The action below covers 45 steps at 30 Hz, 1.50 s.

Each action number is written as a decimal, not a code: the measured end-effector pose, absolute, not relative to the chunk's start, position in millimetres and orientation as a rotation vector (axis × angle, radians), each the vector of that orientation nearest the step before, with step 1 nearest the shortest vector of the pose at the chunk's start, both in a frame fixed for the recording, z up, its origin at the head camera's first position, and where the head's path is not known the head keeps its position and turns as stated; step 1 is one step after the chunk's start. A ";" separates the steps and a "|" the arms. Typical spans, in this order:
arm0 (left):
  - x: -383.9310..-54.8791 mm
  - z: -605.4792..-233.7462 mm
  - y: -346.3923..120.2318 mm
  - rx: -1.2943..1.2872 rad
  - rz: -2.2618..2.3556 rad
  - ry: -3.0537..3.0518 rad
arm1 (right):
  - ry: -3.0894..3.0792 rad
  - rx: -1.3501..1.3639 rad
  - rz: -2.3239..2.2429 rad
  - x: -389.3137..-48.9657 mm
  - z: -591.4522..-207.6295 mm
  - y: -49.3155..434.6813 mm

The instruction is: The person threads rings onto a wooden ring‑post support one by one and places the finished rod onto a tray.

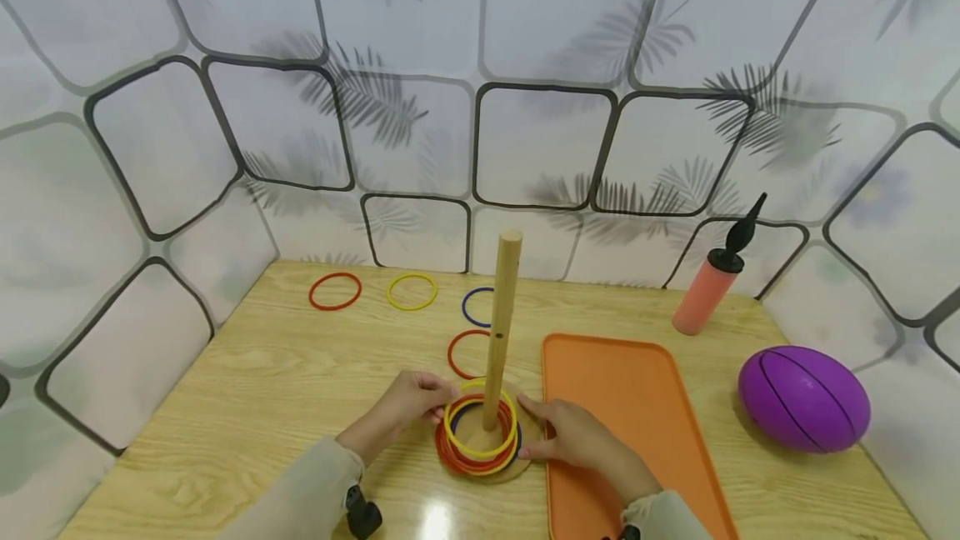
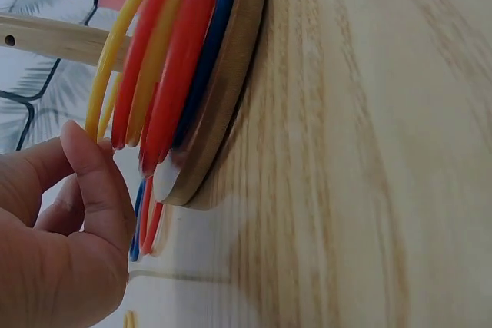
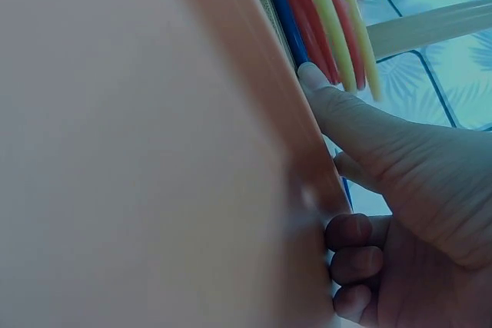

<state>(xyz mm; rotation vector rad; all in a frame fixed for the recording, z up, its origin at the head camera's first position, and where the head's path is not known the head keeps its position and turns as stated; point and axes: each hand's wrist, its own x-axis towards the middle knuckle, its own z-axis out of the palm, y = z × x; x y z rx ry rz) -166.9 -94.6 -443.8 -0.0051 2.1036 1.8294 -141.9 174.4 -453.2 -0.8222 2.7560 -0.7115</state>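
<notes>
A wooden post (image 1: 504, 315) stands upright on a round wooden base (image 2: 240, 59). Around the post's foot lies a stack of rings, with a blue ring (image 2: 206, 55) lowest, then red rings (image 2: 183, 67) and yellow. The topmost yellow ring (image 2: 115, 48) sits tilted, and my left hand (image 1: 420, 398) pinches its left side between thumb and fingers. On the right side, my right hand (image 1: 581, 440) holds the base's edge, thumb and index finger spread along it. The right wrist view shows that thumb (image 3: 314, 78) close by the blue ring, the other fingers curled.
Behind the post lie a red ring (image 1: 451, 352) and a blue ring (image 1: 465, 309); another yellow ring (image 1: 412, 308) and red ring (image 1: 335, 307) lie farther left. An orange tray (image 1: 622, 373) reaches under the right hand. A pink pump (image 1: 705, 298) and purple ball (image 1: 806, 398) are at right.
</notes>
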 end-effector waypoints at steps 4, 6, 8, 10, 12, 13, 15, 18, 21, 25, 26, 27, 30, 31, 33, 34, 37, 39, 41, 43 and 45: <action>-166.3 -445.9 -94.0 -0.020 1.806 2.117 | 2.725 -0.815 -0.727 -143.8 -453.8 174.9; -166.5 -446.5 -94.1 -0.027 1.797 2.120 | 2.720 -0.816 -0.732 -144.2 -453.8 175.2; -167.1 -446.6 -94.5 -0.029 1.786 2.126 | 2.724 -0.827 -0.732 -144.4 -453.7 175.1; -168.6 -446.9 -94.8 -0.039 1.779 2.129 | 2.728 -0.833 -0.731 -144.7 -453.8 174.9; -170.5 -447.3 -95.2 -0.045 1.779 2.135 | 2.728 -0.826 -0.725 -144.8 -453.4 174.7; -171.5 -447.5 -95.4 -0.046 1.782 2.137 | 2.727 -0.822 -0.724 -144.7 -453.2 174.7; -173.5 -447.4 -95.8 -0.055 1.787 2.142 | 2.722 -0.802 -0.719 -144.9 -453.0 174.6; -176.3 -447.4 -96.7 -0.063 1.806 2.144 | 2.717 -0.780 -0.719 -144.8 -452.0 174.3; -180.1 -447.7 -97.8 -0.075 1.833 2.139 | 2.713 -0.776 -0.728 -144.5 -451.1 174.3; -189.3 -448.5 -98.8 -0.106 1.878 2.123 | 2.715 -0.784 -0.731 -144.3 -451.0 174.7; -192.3 -448.7 -98.9 -0.121 1.894 2.116 | 2.719 -0.787 -0.727 -144.3 -451.3 174.9; -195.5 -449.3 -99.1 -0.136 1.907 2.112 | 2.721 -0.791 -0.729 -144.3 -451.5 175.0; -204.3 -452.1 -99.8 -0.180 1.944 2.106 | 2.728 -0.806 -0.732 -143.9 -452.6 175.2; -206.7 -453.2 -100.1 -0.190 1.954 2.106 | 2.731 -0.811 -0.733 -143.6 -453.0 175.3; -211.3 -456.3 -100.3 -0.202 1.962 2.108 | 2.732 -0.814 -0.736 -142.8 -453.0 175.1; -213.4 -457.6 -100.2 -0.204 1.965 2.110 | 2.735 -0.815 -0.735 -142.3 -453.0 174.9; -219.4 -461.4 -99.9 -0.207 1.958 2.118 | 2.740 -0.811 -0.734 -140.7 -452.4 174.4; -223.3 -463.0 -99.4 -0.194 1.940 2.140 | 2.739 -0.807 -0.735 -139.8 -451.7 174.2; -228.0 -464.8 -98.9 -0.183 1.930 2.158 | 2.741 -0.803 -0.733 -139.5 -451.3 174.0; -232.6 -465.6 -98.2 -0.185 1.919 2.171 | 2.744 -0.801 -0.727 -139.9 -451.4 174.2; -236.7 -466.2 -97.5 -0.172 1.912 2.181 | 2.745 -0.806 -0.728 -140.3 -451.4 174.5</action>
